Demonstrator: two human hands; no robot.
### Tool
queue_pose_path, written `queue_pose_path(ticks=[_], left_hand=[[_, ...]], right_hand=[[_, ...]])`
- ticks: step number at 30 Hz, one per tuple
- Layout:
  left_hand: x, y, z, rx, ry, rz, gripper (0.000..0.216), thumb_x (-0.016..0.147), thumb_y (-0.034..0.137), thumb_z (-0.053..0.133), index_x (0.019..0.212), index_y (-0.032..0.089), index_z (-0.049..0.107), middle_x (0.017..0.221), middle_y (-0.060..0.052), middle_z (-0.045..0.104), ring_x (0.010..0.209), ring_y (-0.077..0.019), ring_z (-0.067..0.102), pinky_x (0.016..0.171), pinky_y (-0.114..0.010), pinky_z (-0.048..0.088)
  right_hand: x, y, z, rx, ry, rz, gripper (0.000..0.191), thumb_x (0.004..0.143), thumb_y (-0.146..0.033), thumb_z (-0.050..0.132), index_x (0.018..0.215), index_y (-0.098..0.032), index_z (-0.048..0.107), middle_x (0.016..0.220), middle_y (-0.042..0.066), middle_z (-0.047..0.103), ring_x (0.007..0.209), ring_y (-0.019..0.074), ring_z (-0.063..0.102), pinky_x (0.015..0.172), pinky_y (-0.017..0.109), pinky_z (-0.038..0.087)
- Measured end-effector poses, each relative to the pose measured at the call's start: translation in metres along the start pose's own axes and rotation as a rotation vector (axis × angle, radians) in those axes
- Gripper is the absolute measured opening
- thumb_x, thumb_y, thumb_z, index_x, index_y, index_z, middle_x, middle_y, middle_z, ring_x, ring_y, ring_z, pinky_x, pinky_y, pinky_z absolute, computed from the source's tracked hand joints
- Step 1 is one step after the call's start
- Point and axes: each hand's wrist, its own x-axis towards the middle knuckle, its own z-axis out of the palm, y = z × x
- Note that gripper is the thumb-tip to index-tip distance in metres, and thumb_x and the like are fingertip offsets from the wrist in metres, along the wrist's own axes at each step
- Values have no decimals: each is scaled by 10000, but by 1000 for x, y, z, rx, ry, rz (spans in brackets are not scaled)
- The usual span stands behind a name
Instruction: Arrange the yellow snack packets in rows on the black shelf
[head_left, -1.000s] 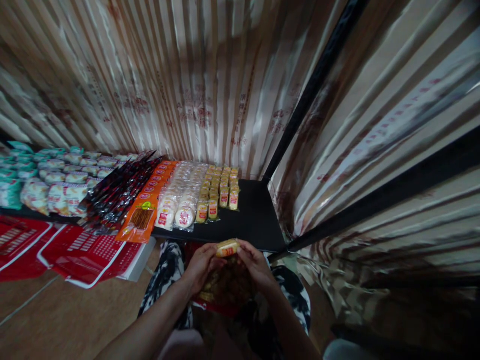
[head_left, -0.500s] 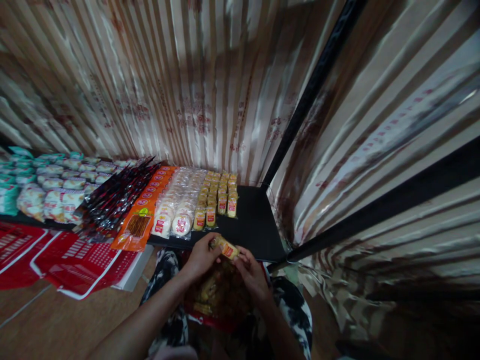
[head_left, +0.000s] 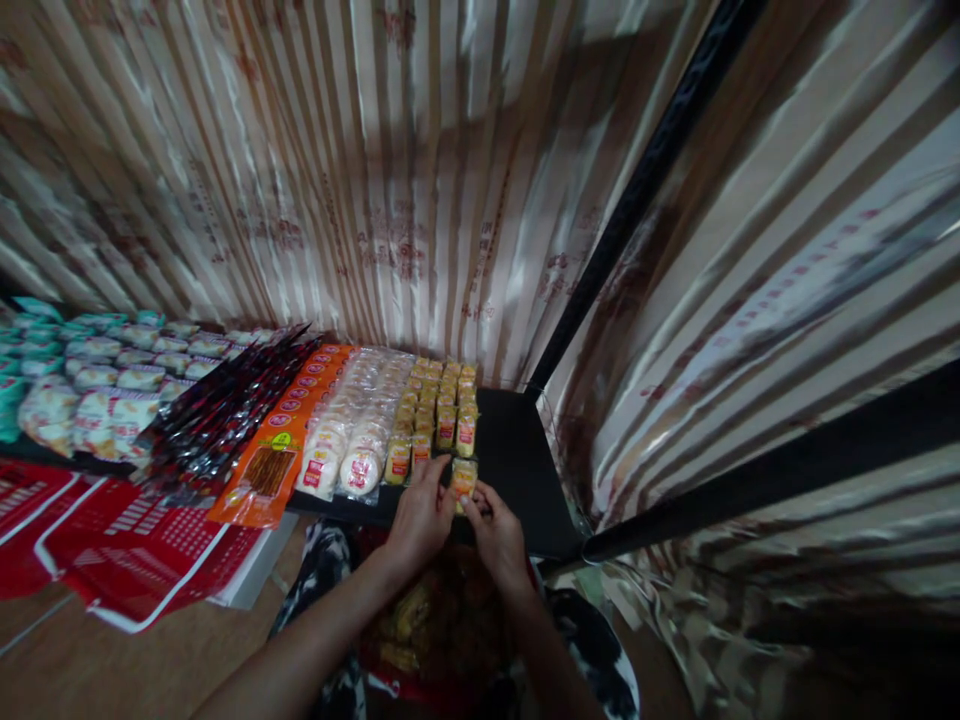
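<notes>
My left hand (head_left: 421, 510) and my right hand (head_left: 491, 525) both pinch a small yellow snack packet (head_left: 463, 477) with a red label. The packet stands upright over the black shelf (head_left: 517, 470), just in front of the rows of like yellow packets (head_left: 444, 405). Both hands are closed on it, left from the left side, right from below. A red bag of more packets (head_left: 435, 630) lies in my lap beneath my wrists.
Left of the yellow rows lie round white cakes (head_left: 352, 440), orange packets (head_left: 289, 440), dark red-black packets (head_left: 225, 405) and green-white packs (head_left: 82, 385). Red plastic bags (head_left: 142, 550) hang off the shelf front. Striped foil sheeting (head_left: 390, 170) and a black frame post (head_left: 637, 190) close in the shelf.
Both hands carried the yellow packet from over my lap forward to the shelf, turning it from lying sideways to upright at the front of the yellow rows.
</notes>
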Motion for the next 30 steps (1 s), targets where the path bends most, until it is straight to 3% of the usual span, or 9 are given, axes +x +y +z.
queue_pose_path(ticks=[5, 9, 16, 22, 27, 30], left_hand=[[-5, -17, 20, -82, -67, 20, 394, 810, 164, 405, 1184, 154, 528, 1207, -124, 523, 1142, -213, 476, 1020, -351, 355], [5, -27, 31, -172, -37, -98, 441, 826, 191, 398, 1252, 111, 479, 1367, -138, 416, 1299, -217, 330, 1109, -365, 226], [21, -31, 38, -227, -33, -197, 469, 848, 230, 381, 1292, 96, 448, 1419, -123, 355, 1345, -208, 252, 1136, -365, 158], [22, -41, 44, -129, -35, -107, 489, 865, 250, 312, 1297, 61, 441, 1415, -135, 351, 1333, -213, 278, 1124, -386, 210], [23, -42, 44, -60, -35, -74, 486, 870, 259, 287, 1272, 60, 473, 1384, -135, 399, 1318, -208, 311, 1109, -382, 253], [23, -45, 47, -40, -11, -93, 468, 873, 268, 301, 1259, 86, 493, 1376, -125, 414, 1312, -199, 321, 1104, -372, 268]], right_hand=[[32, -6, 16, -138, 48, 36, 395, 748, -434, 483, 1057, -200, 558, 812, 31, 675, 697, 183, 628, 635, 271, 449], [46, -8, 29, -167, 87, 2, 308, 750, -418, 471, 954, -199, 541, 815, 48, 662, 719, 189, 623, 658, 280, 451], [55, -2, 40, -134, 60, -92, 256, 766, -325, 426, 950, -193, 544, 860, 70, 632, 741, 194, 600, 711, 307, 466], [56, 6, 46, -131, 103, -129, 320, 772, -278, 394, 1015, -184, 578, 985, 80, 576, 767, 178, 584, 734, 313, 482], [54, 15, 47, -252, 227, -271, 353, 801, -265, 385, 1082, -210, 592, 1070, 80, 577, 1002, 218, 502, 889, 368, 419], [54, 21, 47, -291, 236, -314, 367, 824, -262, 373, 1106, -213, 603, 1061, 87, 568, 993, 214, 486, 887, 358, 416]])
